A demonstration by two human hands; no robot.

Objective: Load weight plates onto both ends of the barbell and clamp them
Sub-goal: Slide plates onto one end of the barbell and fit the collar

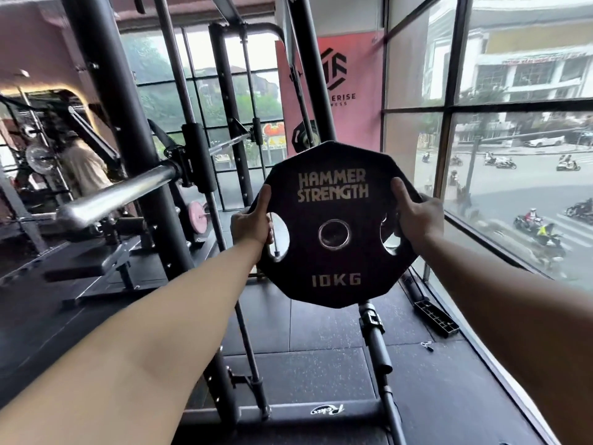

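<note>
While the black 10KG weight plate (333, 207) hung upright in mid-air, face to the camera, right of the barbell (118, 197) & clear of its bare chrome end, both hands gripped its sides; the left hand (252, 224) curled round the left rim w/ thumb on the face; the right hand (417, 216) clamped the right rim, thumb up on the face, fingers hidden behind. The barbell sat in a black rack (122, 123); a bench (96, 261) stood at left, a big window (513, 155) at right.
</note>
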